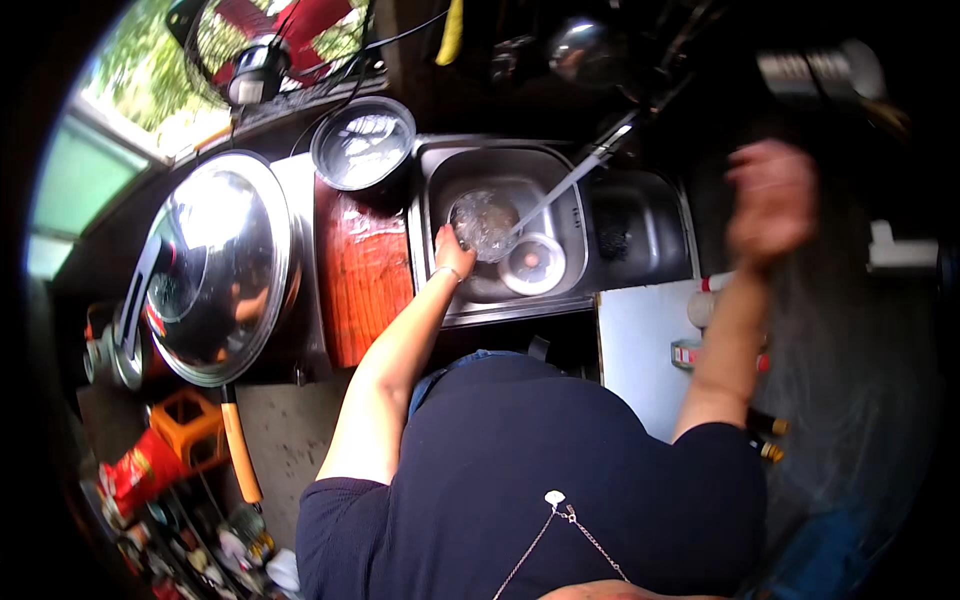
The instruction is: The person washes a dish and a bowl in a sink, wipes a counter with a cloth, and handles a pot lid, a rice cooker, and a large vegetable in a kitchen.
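My left hand (454, 253) grips the rim of a round bowl (484, 223) in the left basin of a stainless steel sink (517, 300). Water (559, 191) streams from the upper right into that bowl, and its surface is churned. A smaller pale bowl (532, 264) sits beside it in the basin, with a small roundish thing in its middle. My right hand (772, 199) is raised to the right of the sink and blurred; whether it holds anything cannot be made out.
Left of the sink lie a wet reddish wooden board (364, 289) and a black pot with a clear lid (364, 142). Further left stands a large pan under a glass lid (217, 262). A white worktop (641, 352) with bottles is at the right. An orange stool (187, 427) stands lower left.
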